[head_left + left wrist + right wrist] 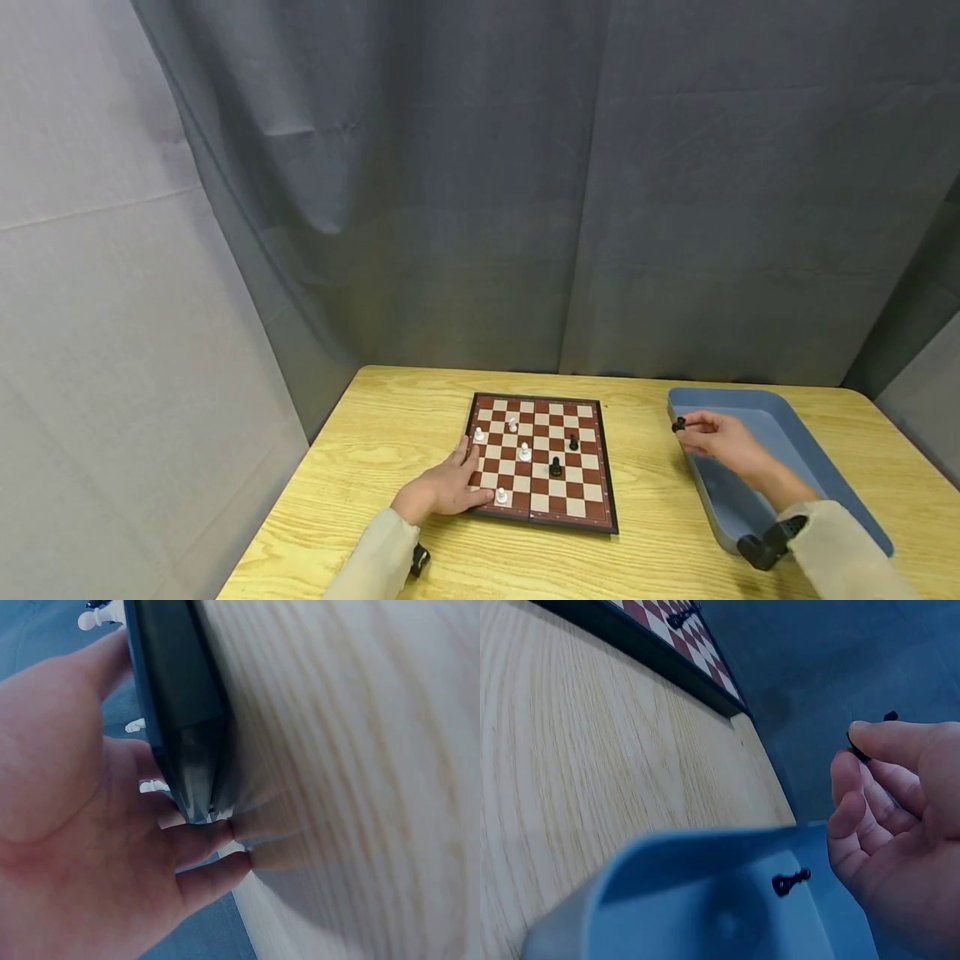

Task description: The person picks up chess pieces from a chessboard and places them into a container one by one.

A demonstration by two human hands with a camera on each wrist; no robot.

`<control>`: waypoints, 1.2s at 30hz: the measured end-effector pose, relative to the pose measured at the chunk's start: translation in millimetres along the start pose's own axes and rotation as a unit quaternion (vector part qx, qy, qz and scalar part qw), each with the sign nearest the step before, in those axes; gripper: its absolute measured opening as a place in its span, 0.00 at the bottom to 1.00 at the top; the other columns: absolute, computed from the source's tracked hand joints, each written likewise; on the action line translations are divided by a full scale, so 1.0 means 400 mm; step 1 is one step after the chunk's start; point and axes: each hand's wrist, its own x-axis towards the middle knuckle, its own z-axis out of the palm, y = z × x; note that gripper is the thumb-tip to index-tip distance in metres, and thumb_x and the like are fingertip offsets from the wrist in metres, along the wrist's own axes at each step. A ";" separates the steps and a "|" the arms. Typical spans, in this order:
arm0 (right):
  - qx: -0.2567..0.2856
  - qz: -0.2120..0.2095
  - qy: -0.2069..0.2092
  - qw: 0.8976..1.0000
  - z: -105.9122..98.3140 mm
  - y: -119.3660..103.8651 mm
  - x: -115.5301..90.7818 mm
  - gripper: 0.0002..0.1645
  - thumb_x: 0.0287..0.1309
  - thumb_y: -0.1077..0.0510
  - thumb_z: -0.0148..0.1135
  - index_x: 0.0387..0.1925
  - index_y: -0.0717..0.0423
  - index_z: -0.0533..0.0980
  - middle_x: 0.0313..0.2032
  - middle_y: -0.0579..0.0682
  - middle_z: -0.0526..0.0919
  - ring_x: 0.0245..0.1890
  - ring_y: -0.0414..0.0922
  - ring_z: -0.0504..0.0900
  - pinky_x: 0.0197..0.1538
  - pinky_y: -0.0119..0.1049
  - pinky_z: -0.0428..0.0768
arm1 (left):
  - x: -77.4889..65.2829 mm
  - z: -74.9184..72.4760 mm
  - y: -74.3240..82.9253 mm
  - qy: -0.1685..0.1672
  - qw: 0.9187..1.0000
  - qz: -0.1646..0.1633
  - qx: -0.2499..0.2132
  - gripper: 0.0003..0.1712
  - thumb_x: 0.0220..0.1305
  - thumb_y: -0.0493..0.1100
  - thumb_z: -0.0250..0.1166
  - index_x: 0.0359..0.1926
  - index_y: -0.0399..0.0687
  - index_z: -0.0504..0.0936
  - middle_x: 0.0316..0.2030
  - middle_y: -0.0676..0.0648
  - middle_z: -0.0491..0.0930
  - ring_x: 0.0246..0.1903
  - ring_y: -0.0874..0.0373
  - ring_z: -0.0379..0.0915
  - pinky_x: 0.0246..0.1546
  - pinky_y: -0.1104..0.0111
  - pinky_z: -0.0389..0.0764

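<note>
On the wooden table lies a red-and-white chessboard (540,510) with a dark frame. Along its left edge rests my left hand (446,486), fingers spread and fairly straight, touching the board and tabletop. Several white chess pieces stand on the board, among them one white piece (502,496) beside the left thumb. Two black pieces stand on the right half, one a black pawn (556,467). Over the blue tray's left rim, my right hand (723,443) pinches a small black chess piece (678,424) between thumb and fingers, which partly hide it.
The blue tray (795,433) sits at the right of the table, with another black chess piece (790,882) inside it. Grey curtains (480,208) hang behind the table, and a pale cloth (112,333) hangs on the left.
</note>
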 end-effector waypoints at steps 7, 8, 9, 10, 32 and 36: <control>-0.028 0.015 0.008 0.999 -0.023 0.025 -0.008 0.31 0.66 0.51 0.57 0.56 0.75 0.65 0.43 0.60 0.78 0.40 0.48 0.79 0.41 0.44 0.78 | 0.000 0.000 0.001 0.001 1.000 0.001 0.002 0.49 0.65 0.67 0.50 0.74 0.42 0.48 0.73 0.39 0.38 0.69 0.46 0.46 0.58 0.55 0.67; -0.030 0.014 0.008 0.999 -0.026 0.029 -0.008 0.31 0.66 0.52 0.57 0.56 0.76 0.65 0.44 0.61 0.78 0.39 0.47 0.79 0.41 0.43 0.78 | 0.000 0.000 0.002 0.001 1.000 0.001 0.002 0.49 0.65 0.67 0.50 0.74 0.42 0.48 0.73 0.39 0.38 0.70 0.46 0.46 0.58 0.55 0.67; -0.030 0.015 0.009 0.999 -0.029 0.033 -0.007 0.31 0.66 0.52 0.57 0.55 0.76 0.65 0.43 0.61 0.78 0.39 0.47 0.79 0.40 0.43 0.78 | -0.001 0.000 0.002 0.000 1.000 0.001 0.002 0.49 0.65 0.67 0.50 0.74 0.42 0.48 0.73 0.39 0.38 0.70 0.46 0.46 0.58 0.55 0.67; -0.031 0.016 0.011 0.999 -0.032 0.037 -0.006 0.30 0.66 0.53 0.57 0.55 0.76 0.65 0.44 0.61 0.78 0.38 0.46 0.79 0.40 0.42 0.78 | -0.001 -0.001 0.002 0.000 1.000 0.001 0.001 0.49 0.65 0.67 0.50 0.74 0.42 0.48 0.73 0.39 0.38 0.70 0.46 0.46 0.58 0.55 0.67; -0.065 0.050 0.053 0.995 -0.088 0.092 0.001 0.29 0.66 0.56 0.55 0.57 0.77 0.66 0.41 0.60 0.80 0.35 0.45 0.80 0.35 0.38 0.79 | 0.004 0.004 -0.003 -0.009 1.000 -0.003 0.003 0.49 0.65 0.68 0.49 0.74 0.43 0.47 0.73 0.40 0.36 0.70 0.47 0.45 0.58 0.57 0.68; -0.061 0.041 0.049 0.996 -0.086 0.087 -0.003 0.30 0.65 0.53 0.56 0.57 0.75 0.67 0.41 0.61 0.80 0.35 0.47 0.80 0.35 0.39 0.79 | 0.003 0.001 -0.001 -0.008 1.000 -0.004 0.002 0.49 0.65 0.68 0.49 0.74 0.42 0.47 0.73 0.40 0.36 0.70 0.47 0.46 0.58 0.57 0.67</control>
